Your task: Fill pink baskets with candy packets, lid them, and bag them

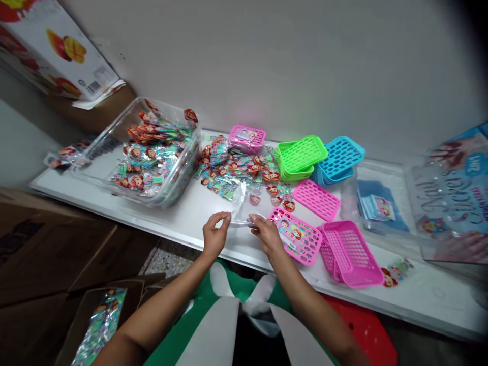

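Between my two hands a clear plastic bag [240, 222] is stretched over the front of the white table. My left hand [215, 234] pinches its left side with thumb and forefinger. On the other side my right hand [266, 231] pinches the bag too, close beside a pink basket lid [301, 236] with a printed card on it. Just behind the bag lies a spread of small clear packets with cartoon heads [244, 170]. A second pink lid [317, 199] rests flat, and a stack of pink baskets [353, 254] stands to the right.
A clear bin [168, 188] full of similar packets stands at the left. Green baskets [301, 157], blue baskets [339, 157] and a pink lidded basket [247, 138] line the wall. On the right, a clear tray [385, 178] holds cards. Below left is an open carton [72, 320].
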{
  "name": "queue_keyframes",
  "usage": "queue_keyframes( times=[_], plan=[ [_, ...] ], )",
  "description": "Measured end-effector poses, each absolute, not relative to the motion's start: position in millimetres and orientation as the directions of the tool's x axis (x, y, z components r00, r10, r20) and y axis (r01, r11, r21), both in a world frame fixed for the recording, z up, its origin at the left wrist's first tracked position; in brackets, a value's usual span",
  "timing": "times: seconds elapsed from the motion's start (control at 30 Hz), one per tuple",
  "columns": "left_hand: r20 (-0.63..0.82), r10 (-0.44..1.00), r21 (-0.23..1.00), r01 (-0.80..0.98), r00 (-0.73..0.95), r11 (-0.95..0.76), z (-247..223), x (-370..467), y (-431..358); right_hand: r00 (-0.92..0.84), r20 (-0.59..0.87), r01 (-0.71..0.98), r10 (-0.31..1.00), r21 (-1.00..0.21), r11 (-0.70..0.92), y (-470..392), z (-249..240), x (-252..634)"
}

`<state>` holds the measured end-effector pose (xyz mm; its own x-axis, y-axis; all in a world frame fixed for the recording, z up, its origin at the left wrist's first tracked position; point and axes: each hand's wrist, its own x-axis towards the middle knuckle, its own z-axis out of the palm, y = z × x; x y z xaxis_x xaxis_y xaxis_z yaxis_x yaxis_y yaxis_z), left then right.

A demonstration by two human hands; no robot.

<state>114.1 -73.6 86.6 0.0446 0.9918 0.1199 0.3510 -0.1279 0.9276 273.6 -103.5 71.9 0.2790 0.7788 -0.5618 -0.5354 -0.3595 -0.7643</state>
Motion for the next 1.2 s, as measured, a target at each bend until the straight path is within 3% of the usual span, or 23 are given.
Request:
queue_keyframes(
  times=[0.1,0.17,0.3,0.4,0.47,0.57,0.67,0.73,0.8,1.03,1.2],
  plan=[
    [0.270,0.922,0.823,0.431,0.279,-0.372,87,90,-87,0.249,-0.587,-0.588,0.771,-0.724,-0.361,-105,71,274],
    [0.279,0.834,0.746,0.440,0.475,-0.500,84,75,-93,0.217,-0.591,-0.595,0.777,-0.711,-0.375,-104,69,276],
    [0.179,0.754,0.702,0.455,0.632,-0.548,74,51,-103,0.234,-0.581,-0.516,0.779,-0.754,-0.407,-106,59,277],
    [0.117,0.707,0.734,0.419,0.697,-0.535,70,42,-111,0.309,-0.490,-0.364,0.815,-0.853,-0.375,-112,49,271],
    [0.109,0.734,0.773,0.407,0.670,-0.486,72,42,-113,0.326,-0.350,-0.162,0.878,-0.936,-0.312,-118,44,266],
    [0.062,0.900,0.839,0.465,0.431,-0.281,78,54,-104,0.196,-0.076,0.263,0.978,-0.956,-0.127,-133,41,259],
    [-0.060,0.968,0.873,0.483,0.245,-0.069,87,80,-85,-0.097,0.103,0.655,0.990,-0.742,0.141,-145,42,251],
    [-0.124,0.962,0.829,0.558,0.244,-0.034,94,100,-76,-0.270,0.081,0.788,0.959,-0.553,0.269,-148,42,246],
    [-0.181,0.950,0.778,0.628,0.256,-0.021,101,117,-73,-0.361,0.022,0.828,0.932,-0.452,0.331,-148,42,241],
    [-0.227,0.949,0.637,0.770,0.219,-0.026,106,129,-75,-0.421,0.003,0.826,0.907,-0.412,0.385,-148,43,235],
    [-0.279,0.954,0.627,0.774,0.111,0.093,95,117,-68,-0.547,-0.026,0.809,0.837,-0.271,0.521,-156,36,236]
  ],
)
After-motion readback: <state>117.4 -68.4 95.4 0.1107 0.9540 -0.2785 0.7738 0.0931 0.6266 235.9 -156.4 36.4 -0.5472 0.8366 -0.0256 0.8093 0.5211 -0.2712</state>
